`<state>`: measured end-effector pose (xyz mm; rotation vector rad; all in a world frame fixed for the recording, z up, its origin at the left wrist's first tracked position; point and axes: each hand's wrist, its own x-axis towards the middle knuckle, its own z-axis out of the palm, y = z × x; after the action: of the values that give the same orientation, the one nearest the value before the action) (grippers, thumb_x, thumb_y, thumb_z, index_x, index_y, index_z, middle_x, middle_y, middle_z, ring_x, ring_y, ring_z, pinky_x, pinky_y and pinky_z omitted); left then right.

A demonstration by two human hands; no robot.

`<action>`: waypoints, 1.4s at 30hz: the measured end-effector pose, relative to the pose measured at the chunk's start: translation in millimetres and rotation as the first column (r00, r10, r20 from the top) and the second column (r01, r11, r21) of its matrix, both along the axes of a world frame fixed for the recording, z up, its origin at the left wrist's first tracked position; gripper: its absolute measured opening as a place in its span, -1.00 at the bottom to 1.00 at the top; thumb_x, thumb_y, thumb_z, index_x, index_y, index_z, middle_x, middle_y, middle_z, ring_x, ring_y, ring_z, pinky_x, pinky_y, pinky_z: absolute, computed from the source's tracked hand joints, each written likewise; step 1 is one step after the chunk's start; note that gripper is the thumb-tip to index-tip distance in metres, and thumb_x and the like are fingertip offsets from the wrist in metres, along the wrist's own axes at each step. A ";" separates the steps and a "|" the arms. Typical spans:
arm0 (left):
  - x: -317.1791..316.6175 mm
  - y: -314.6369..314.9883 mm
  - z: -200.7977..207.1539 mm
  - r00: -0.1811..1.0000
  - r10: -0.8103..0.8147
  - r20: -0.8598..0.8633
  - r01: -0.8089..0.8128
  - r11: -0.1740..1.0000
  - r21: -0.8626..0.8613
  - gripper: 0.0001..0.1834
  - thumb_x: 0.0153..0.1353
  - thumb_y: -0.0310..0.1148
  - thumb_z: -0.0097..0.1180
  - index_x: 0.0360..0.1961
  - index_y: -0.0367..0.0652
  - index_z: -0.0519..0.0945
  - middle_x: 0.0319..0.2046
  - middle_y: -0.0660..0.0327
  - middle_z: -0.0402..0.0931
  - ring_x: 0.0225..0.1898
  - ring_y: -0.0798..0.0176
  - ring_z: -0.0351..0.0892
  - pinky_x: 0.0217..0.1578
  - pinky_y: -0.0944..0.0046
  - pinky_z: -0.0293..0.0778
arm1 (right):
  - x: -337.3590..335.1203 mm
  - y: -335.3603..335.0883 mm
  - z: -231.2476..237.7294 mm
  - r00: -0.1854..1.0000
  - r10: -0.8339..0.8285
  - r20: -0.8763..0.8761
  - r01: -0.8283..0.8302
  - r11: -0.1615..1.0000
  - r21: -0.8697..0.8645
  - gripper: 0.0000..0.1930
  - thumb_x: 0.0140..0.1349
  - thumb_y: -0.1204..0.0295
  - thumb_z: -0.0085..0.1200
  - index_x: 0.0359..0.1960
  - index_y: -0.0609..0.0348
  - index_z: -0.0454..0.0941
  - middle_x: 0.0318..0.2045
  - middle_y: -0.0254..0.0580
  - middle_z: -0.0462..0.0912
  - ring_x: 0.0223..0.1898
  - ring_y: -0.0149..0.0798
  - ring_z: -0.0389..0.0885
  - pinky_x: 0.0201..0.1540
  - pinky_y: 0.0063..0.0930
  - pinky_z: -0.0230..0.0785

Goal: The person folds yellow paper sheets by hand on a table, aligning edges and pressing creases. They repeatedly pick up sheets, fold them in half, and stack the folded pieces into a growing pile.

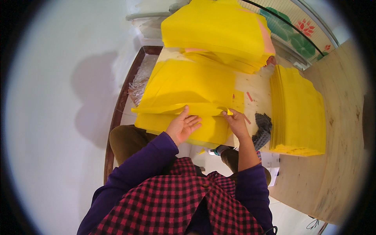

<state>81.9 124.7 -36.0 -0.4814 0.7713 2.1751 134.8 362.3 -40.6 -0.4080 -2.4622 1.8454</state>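
A thin yellow sheet (188,84), paper or cloth, lies on the pale table before me, its near edge folded up in a strip. My right hand (237,123) pinches the right end of that fold between thumb and fingers. With fingers spread and palm partly turned up, my left hand (183,127) rests at the middle of the fold, its thumb against the strip. Under both hands, more yellow material (209,129) reaches the table's near edge. I cannot tell how many layers lie there.
A tall pile of yellow sheets (213,25) with some pink stands at the far side. Another yellow stack (297,111) is at the right, beside a crumpled dark grey cloth (262,130). Small red scraps (249,96) dot the table. Clear plastic wrap (138,87) lies left, near a wall.
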 end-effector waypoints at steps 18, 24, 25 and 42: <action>-20.5 11.4 -27.0 1.000 0.028 -0.003 -0.028 0.958 -0.286 -0.53 0.35 -0.07 0.01 0.09 -0.21 0.38 -0.03 -0.11 0.51 -0.06 0.00 0.58 -0.05 0.13 0.56 | -2.2 6.5 -13.1 0.982 -0.125 -0.144 0.128 0.992 0.012 -0.77 0.29 0.39 0.08 -0.17 0.34 0.57 -0.35 -0.23 0.66 -0.34 -0.42 0.55 -0.25 -0.49 0.39; -19.7 12.5 -29.8 0.998 0.052 -0.026 -0.057 0.954 -0.296 -0.50 0.34 -0.07 0.02 0.07 -0.30 0.38 -0.01 -0.16 0.49 -0.01 -0.04 0.55 -0.01 0.10 0.55 | 49.8 31.0 15.1 0.916 -0.331 -0.226 0.392 0.857 0.334 -0.80 0.22 0.45 0.12 -0.19 0.33 0.58 -0.33 -0.07 0.64 -0.32 -0.16 0.62 -0.21 -0.42 0.44; -19.9 13.2 -29.7 0.998 0.051 -0.019 -0.055 0.952 -0.300 -0.50 0.34 -0.07 0.03 0.09 -0.28 0.37 0.01 -0.15 0.47 0.01 -0.04 0.53 0.02 0.10 0.52 | 62.0 37.5 21.0 0.915 -0.366 -0.168 0.403 0.825 0.396 -0.81 0.20 0.47 0.13 -0.20 0.32 0.59 -0.34 -0.05 0.64 -0.31 -0.11 0.62 -0.20 -0.41 0.45; -17.1 12.4 -28.8 0.998 0.067 -0.021 -0.070 0.948 -0.309 -0.52 0.35 -0.09 0.04 0.13 -0.19 0.34 0.02 -0.09 0.47 0.02 -0.02 0.51 0.05 0.10 0.48 | 102.0 67.4 2.5 0.859 -0.374 -0.350 0.498 0.449 0.742 -0.88 0.12 0.50 0.19 -0.30 0.21 0.61 -0.25 -0.02 0.56 -0.20 0.04 0.51 -0.10 -0.23 0.39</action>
<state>64.8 137.1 -64.8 -0.6641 1.1261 2.1285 236.7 429.7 -38.1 -0.7140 -2.4368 0.3894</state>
